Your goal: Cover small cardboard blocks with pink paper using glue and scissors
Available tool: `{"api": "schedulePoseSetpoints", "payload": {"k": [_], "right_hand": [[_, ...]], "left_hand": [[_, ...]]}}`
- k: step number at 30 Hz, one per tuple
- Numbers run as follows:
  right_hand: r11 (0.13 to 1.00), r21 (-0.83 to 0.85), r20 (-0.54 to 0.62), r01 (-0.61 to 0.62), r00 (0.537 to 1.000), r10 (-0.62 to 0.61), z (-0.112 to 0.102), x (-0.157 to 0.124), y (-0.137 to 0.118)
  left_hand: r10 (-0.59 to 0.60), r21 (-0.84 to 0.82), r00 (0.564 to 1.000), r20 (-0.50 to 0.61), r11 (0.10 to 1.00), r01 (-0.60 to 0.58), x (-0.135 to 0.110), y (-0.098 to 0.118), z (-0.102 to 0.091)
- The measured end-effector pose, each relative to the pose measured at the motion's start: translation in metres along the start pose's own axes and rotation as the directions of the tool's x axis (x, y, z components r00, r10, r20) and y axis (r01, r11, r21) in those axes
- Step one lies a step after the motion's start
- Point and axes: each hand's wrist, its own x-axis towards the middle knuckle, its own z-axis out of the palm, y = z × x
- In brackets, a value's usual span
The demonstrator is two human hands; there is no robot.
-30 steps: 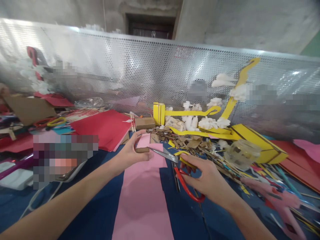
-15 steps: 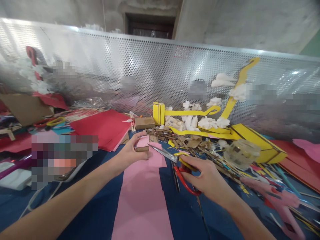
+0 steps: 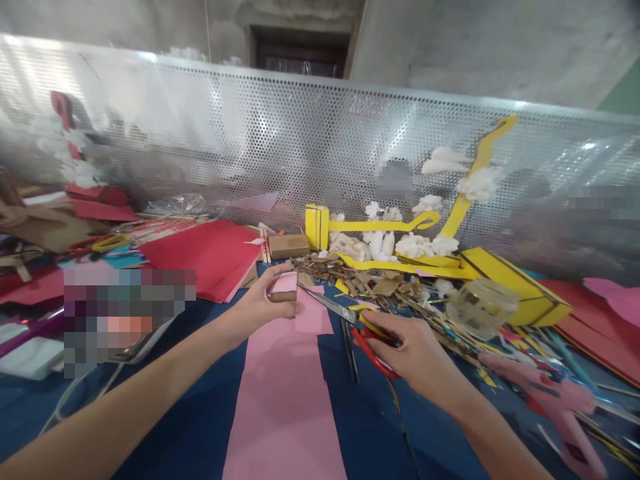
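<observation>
Head view: the left hand (image 3: 260,303) gripped a small pink-topped cardboard block (image 3: 284,285) between thumb and fingers, its brown side facing the wearer. The right hand (image 3: 407,343) was closed around the handles of the scissors (image 3: 330,304), whose long axis ran leftward and slightly away, tips at the block's right edge; whether they touched could not be told. The block thus lay left of the right hand and a little beyond it, with the left hand nearer. A pink paper flap (image 3: 314,321) spread from the block's right, under the blades. Below, a long pink strip (image 3: 285,407) ran lengthwise toward the wearer on the blue-covered table (image 3: 185,440).
</observation>
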Motion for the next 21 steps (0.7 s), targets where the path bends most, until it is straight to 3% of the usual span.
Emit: {"api": "schedulePoseSetpoints", "payload": {"k": [8,14,17,21], "right_hand": [[0.999,0.051,-0.028,-0.006,1.000,0.007,0.0010,-0.0007,-0.0076],[0.949,0.291,-0.076,-0.122,0.986,0.150,0.0025,0.0061,-0.0048],[0.930,0.333,-0.063,-0.155,0.981,0.186,0.0009,0.0090,-0.0027],[0.946,0.304,-0.015,-0.115,0.992,0.126,-0.0026,0.0054,-0.0060]], "left_hand": [[0.009,-0.025,1.000,0.004,1.000,-0.009,0.0026,-0.0019,-0.0013],[0.027,0.009,1.000,-0.014,1.000,-0.027,0.0006,0.0017,0.0004],[0.090,0.111,0.996,-0.005,0.990,-0.088,-0.0011,0.0028,-0.0012],[0.236,0.262,0.970,0.058,0.934,-0.243,-0.0022,0.0046,-0.0053]]}}
